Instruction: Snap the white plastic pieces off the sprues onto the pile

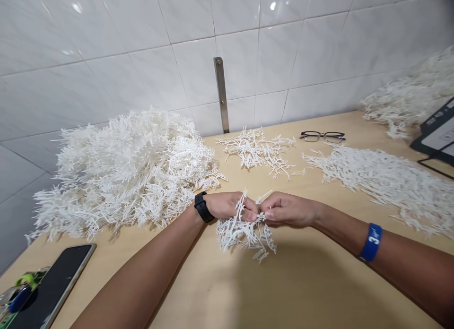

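Observation:
My left hand (pixel 230 207) and my right hand (pixel 287 209) meet at the middle of the wooden table (pixel 308 281), both closed on a bunch of white branched plastic pieces (pixel 244 232). The bunch hangs below my fingers, and a few sprigs stick up between the hands. A black watch sits on my left wrist and a blue band on my right wrist. A big heap of the same white pieces (pixel 127 166) lies to the left, close to my left forearm.
A small scatter of white pieces (pixel 257 151) lies behind my hands, a flatter pile (pixel 383 180) to the right, another heap (pixel 411 97) at far right. Eyeglasses (pixel 322 136) rest near the tiled wall. A phone (pixel 53 286) and keys lie bottom left. A dark box (pixel 438 135) stands right.

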`<state>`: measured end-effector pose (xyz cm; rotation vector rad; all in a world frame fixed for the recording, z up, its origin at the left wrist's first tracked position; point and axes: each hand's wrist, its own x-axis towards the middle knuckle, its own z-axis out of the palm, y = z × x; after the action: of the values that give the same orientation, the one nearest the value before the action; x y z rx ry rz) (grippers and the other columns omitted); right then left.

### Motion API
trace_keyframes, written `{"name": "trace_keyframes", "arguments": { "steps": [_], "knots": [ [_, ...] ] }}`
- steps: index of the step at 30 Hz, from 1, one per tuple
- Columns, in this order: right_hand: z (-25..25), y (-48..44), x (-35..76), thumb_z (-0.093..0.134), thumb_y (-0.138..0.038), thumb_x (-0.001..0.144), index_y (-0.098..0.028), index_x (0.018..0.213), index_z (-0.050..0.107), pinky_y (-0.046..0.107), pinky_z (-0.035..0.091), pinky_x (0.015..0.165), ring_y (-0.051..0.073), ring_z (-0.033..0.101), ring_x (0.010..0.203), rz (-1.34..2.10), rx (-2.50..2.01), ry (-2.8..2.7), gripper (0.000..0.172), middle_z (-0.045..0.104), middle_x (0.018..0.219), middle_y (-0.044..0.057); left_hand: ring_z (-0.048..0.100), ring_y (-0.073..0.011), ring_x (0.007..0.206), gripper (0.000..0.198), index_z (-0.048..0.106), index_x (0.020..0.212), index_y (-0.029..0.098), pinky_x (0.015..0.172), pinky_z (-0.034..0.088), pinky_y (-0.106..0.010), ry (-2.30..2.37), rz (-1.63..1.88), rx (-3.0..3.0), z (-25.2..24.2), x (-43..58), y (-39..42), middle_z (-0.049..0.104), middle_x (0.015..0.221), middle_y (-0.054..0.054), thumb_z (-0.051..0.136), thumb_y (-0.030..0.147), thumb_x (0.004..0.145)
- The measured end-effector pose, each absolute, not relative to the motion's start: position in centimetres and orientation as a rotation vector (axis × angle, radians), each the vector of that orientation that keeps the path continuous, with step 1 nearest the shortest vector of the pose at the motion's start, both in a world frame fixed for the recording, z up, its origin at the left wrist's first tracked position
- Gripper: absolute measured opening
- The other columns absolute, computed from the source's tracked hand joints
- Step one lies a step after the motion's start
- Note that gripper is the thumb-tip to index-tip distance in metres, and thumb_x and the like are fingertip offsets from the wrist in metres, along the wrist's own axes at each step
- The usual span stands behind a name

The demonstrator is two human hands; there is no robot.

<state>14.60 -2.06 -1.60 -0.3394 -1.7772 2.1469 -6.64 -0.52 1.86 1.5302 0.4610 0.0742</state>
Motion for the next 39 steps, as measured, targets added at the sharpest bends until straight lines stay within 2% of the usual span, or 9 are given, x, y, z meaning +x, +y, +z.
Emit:
{"name": "trace_keyframes", "arguments": {
  "steps": [5, 13, 16, 19, 24, 27, 29, 34, 39],
  "knots": [
    [-0.3, -2.2, 16.3, 0.062, -0.052, 0.082, -0.019, 0.057, 0.04, 0.026, 0.023, 0.05, 0.008, 0.028, 0.051, 1.887, -0.521, -1.729, 0.047, 0.032, 0.054, -0.006, 0.045, -0.014, 0.063, 0.054, 0.058, 0.054, 0.013, 0.062, 0.037, -0.028, 0.453, 0.171, 1.44, 1.6, -7.7, -0.9, 0.052, 0.064, -0.005, 0.074, 0.064, 0.06],
    [1.6, 1.2, 19.8, 0.049, -0.036, 0.085, -0.021, 0.055, 0.03, 0.026, 0.021, 0.05, 0.011, 0.028, 0.052, 0.523, -1.468, -1.668, 0.039, 0.027, 0.052, -0.004, 0.036, -0.0074, 0.049, 0.052, 0.056, 0.065, 0.012, 0.048, 0.024, -0.024, 0.643, 0.246, 1.329, 0.6, -7.6, -0.8, 0.049, 0.06, -0.001, 0.071, 0.061, 0.066],
    [1.4, 2.5, 21.5, 0.042, -0.036, 0.089, -0.02, 0.058, 0.042, 0.027, 0.027, 0.052, 0.014, 0.04, 0.055, 0.313, -1.67, -1.594, 0.035, 0.043, 0.054, -0.001, 0.037, -0.0071, 0.05, 0.051, 0.055, 0.065, 0.011, 0.048, 0.024, -0.024, 0.642, 0.273, 1.336, 0.7, -7.6, -0.8, 0.051, 0.061, -0.002, 0.07, 0.06, 0.068],
    [1.2, 3.4, 23.0, 0.04, -0.029, 0.089, -0.018, 0.068, 0.057, 0.029, 0.033, 0.059, 0.02, 0.053, 0.068, 0.099, -1.915, -1.735, 0.029, 0.062, 0.071, 0.008, 0.038, -0.007, 0.05, 0.052, 0.055, 0.066, 0.011, 0.048, 0.025, -0.024, 0.658, 0.276, 1.31, 0.7, -7.6, -0.9, 0.052, 0.061, -0.002, 0.071, 0.06, 0.066],
    [0.4, 3.9, 23.7, 0.045, -0.018, 0.083, -0.007, 0.092, 0.066, 0.042, 0.041, 0.079, 0.034, 0.056, 0.093, -0.231, -2.123, -1.978, 0.025, 0.065, 0.096, 0.023, 0.036, -0.0062, 0.05, 0.051, 0.054, 0.064, 0.011, 0.047, 0.025, -0.023, 0.662, 0.282, 1.288, 0.7, -7.5, -0.9, 0.051, 0.061, -0.001, 0.073, 0.059, 0.066],
    [-0.2, 3.9, 23.0, 0.046, -0.016, 0.082, -0.005, 0.115, 0.061, 0.049, 0.039, 0.094, 0.036, 0.05, 0.112, -0.179, -1.837, -1.89, 0.037, 0.06, 0.116, 0.025, 0.037, -0.0059, 0.05, 0.049, 0.054, 0.065, 0.012, 0.047, 0.025, -0.022, 0.665, 0.293, 1.273, 0.8, -7.4, -1.0, 0.05, 0.06, 0.0, 0.074, 0.057, 0.065],
    [-0.8, 3.8, 22.1, 0.045, -0.017, 0.083, -0.01, 0.122, 0.058, 0.048, 0.038, 0.1, 0.032, 0.049, 0.117, 0.051, -1.574, -1.765, 0.041, 0.057, 0.125, 0.02, 0.037, -0.0054, 0.048, 0.049, 0.054, 0.064, 0.011, 0.046, 0.025, -0.021, 0.662, 0.294, 1.249, 0.8, -7.3, -1.0, 0.05, 0.058, 0.001, 0.075, 0.055, 0.065],
    [-2.8, 4.6, 20.5, 0.054, -0.023, 0.077, -0.019, 0.118, 0.057, 0.042, 0.051, 0.092, 0.024, 0.061, 0.107, 0.877, -1.248, -1.212, 0.041, 0.06, 0.121, 0.014, 0.041, -0.0051, 0.046, 0.049, 0.054, 0.062, 0.011, 0.045, 0.027, -0.02, 0.664, 0.316, 1.185, 0.7, -7.2, -1.1, 0.052, 0.056, 0.0, 0.078, 0.053, 0.063],
    [-4.0, 6.2, 22.5, 0.054, -0.023, 0.073, -0.023, 0.119, 0.053, 0.043, 0.049, 0.095, 0.025, 0.053, 0.121, 0.839, -1.341, -0.958, 0.046, 0.057, 0.126, 0.013, 0.042, -0.0054, 0.045, 0.046, 0.055, 0.062, 0.011, 0.044, 0.026, -0.02, 0.696, 0.327, 1.164, 0.8, -7.2, -1.1, 0.055, 0.056, -0.001, 0.08, 0.05, 0.063]
  ]
}}
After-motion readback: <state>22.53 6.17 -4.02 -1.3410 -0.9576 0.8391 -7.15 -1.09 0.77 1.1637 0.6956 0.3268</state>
